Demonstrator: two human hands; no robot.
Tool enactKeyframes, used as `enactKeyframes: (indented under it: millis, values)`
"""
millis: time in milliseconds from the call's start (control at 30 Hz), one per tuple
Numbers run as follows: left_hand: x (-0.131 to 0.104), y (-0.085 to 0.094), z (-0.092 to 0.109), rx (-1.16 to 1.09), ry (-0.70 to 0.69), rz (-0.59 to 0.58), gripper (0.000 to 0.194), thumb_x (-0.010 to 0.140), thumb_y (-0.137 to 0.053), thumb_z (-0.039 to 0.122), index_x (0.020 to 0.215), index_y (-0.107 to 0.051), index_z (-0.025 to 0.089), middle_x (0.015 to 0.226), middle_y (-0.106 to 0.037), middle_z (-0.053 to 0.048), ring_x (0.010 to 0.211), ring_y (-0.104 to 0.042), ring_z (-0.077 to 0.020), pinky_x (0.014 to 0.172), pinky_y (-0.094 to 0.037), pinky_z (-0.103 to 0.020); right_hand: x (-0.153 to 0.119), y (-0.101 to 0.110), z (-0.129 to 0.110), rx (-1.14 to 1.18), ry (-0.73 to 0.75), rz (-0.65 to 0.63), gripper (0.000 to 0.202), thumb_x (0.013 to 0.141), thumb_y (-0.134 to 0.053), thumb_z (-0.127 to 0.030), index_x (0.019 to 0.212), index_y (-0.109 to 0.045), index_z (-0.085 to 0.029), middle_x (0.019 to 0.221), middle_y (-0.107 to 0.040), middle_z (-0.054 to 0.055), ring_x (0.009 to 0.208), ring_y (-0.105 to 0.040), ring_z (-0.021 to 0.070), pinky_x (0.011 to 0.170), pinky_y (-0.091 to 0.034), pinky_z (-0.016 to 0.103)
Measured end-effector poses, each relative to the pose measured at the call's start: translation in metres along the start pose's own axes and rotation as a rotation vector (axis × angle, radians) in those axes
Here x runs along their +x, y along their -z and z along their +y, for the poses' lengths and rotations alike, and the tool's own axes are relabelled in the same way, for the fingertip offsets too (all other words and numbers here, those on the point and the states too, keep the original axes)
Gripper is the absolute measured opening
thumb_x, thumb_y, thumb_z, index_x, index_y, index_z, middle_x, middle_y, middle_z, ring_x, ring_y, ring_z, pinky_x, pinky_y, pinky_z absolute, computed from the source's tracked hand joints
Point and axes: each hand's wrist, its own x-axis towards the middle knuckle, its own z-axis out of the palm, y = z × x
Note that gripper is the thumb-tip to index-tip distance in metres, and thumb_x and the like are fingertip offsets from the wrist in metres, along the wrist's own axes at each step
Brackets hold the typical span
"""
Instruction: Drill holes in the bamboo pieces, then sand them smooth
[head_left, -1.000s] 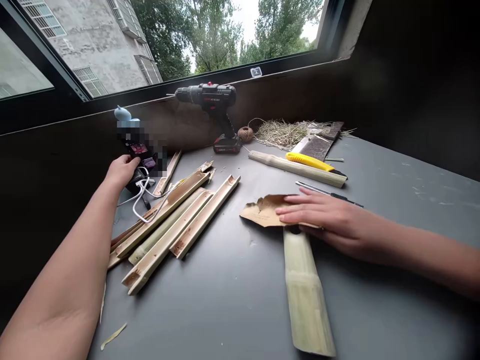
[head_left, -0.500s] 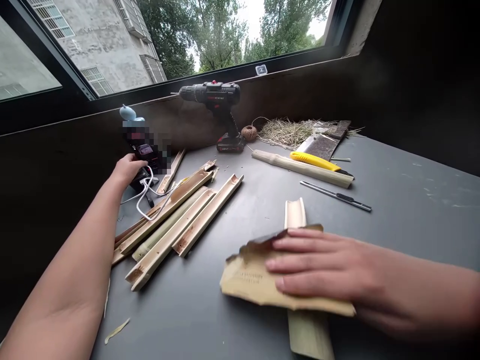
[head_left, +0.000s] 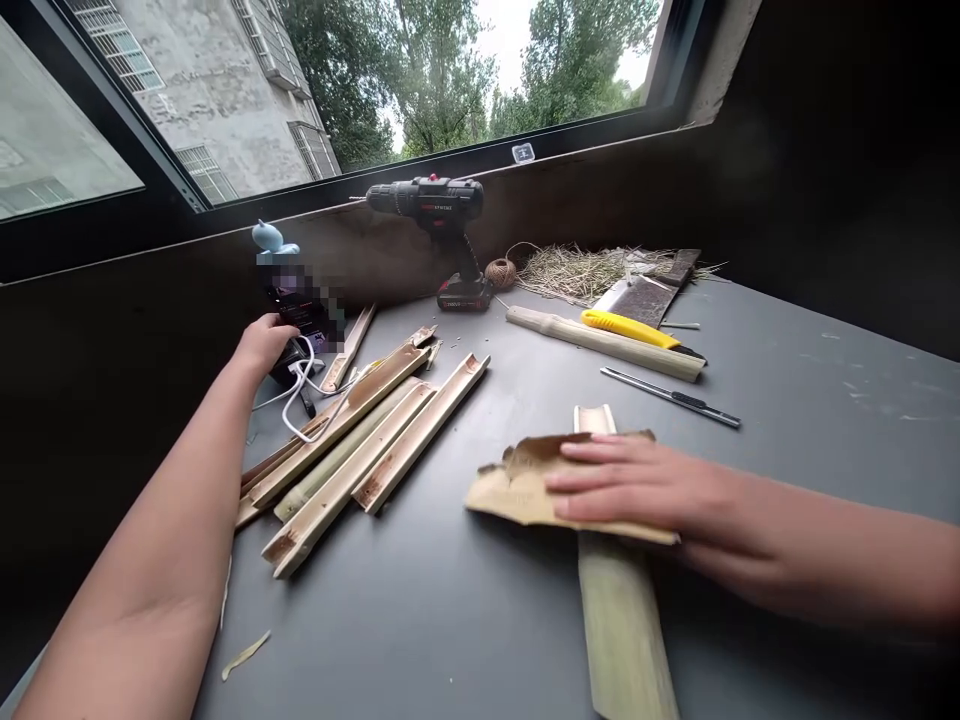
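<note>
My right hand (head_left: 630,483) presses a torn, tan sheet of sandpaper (head_left: 517,497) over a split bamboo piece (head_left: 626,620) lying lengthwise on the table. Its fingers are on top of the sheet; the thumb is hidden. The bamboo's pale hollow end (head_left: 595,419) shows beyond the sandpaper. At the far left my left hand (head_left: 264,343) grips the lower edge of a dark phone (head_left: 289,300), partly blurred out, on a stand. Its thumb shows, while the other fingers are mostly hidden. A white cable (head_left: 307,375) loops beside this hand.
Several split bamboo strips (head_left: 341,478) lie left of centre. Behind stand a cordless drill (head_left: 457,240) and a twine ball (head_left: 501,272). At the back right are dry straw (head_left: 574,272), a cleaver (head_left: 641,295), a yellow-handled tool (head_left: 630,327) on bamboo, and a slim metal knife (head_left: 671,397).
My right hand and the sandpaper have slid away from me along the bamboo, baring more of its near end. My left hand stays at the phone, whose screen looks different. The view has shifted slightly.
</note>
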Motion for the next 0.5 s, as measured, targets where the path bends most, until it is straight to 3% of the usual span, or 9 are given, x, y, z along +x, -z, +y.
enactKeyframes:
  millis: [133,333,433,500]
  values:
    - [-0.003,0.001,0.004,0.012,0.006,-0.004,0.034,0.095,-0.06,0.036,0.12,-0.06,0.014,0.118,-0.063,-0.009,0.103,-0.063,-0.0218,0.088,-0.055,-0.042,0.003,-0.005,-0.011,0.046,0.14,-0.08,0.057,0.092,-0.049,-0.013,0.147,-0.048,-0.029,0.148,-0.052,0.003,0.146,-0.034,0.0237,0.12,-0.029,0.043]
    - [-0.014,0.005,0.01,0.008,0.004,0.019,0.034,0.095,-0.06,0.036,0.121,-0.06,0.014,0.118,-0.062,-0.009,0.103,-0.063,-0.0217,0.089,-0.055,-0.042,0.004,-0.004,0.015,-0.004,0.048,0.048,0.055,0.09,-0.045,-0.006,0.137,-0.058,-0.03,0.143,-0.058,0.005,0.141,-0.043,0.0231,0.12,-0.027,0.048]
    - [-0.016,0.005,0.011,0.007,-0.001,0.031,0.034,0.095,-0.06,0.036,0.121,-0.06,0.014,0.119,-0.062,-0.01,0.104,-0.063,-0.022,0.09,-0.054,-0.043,0.003,-0.008,-0.004,-0.024,0.117,0.138,0.053,0.091,-0.046,-0.009,0.141,-0.054,-0.024,0.14,-0.061,0.009,0.14,-0.045,0.0231,0.12,-0.029,0.044]
    - [-0.015,0.004,0.012,0.009,-0.002,0.038,0.035,0.095,-0.06,0.036,0.121,-0.06,0.014,0.12,-0.062,-0.01,0.105,-0.063,-0.0224,0.09,-0.054,-0.044,0.003,-0.011,-0.021,0.004,0.209,0.109,0.049,0.095,-0.046,-0.019,0.144,-0.051,-0.019,0.139,-0.061,0.011,0.14,-0.045,0.0231,0.121,-0.027,0.04]
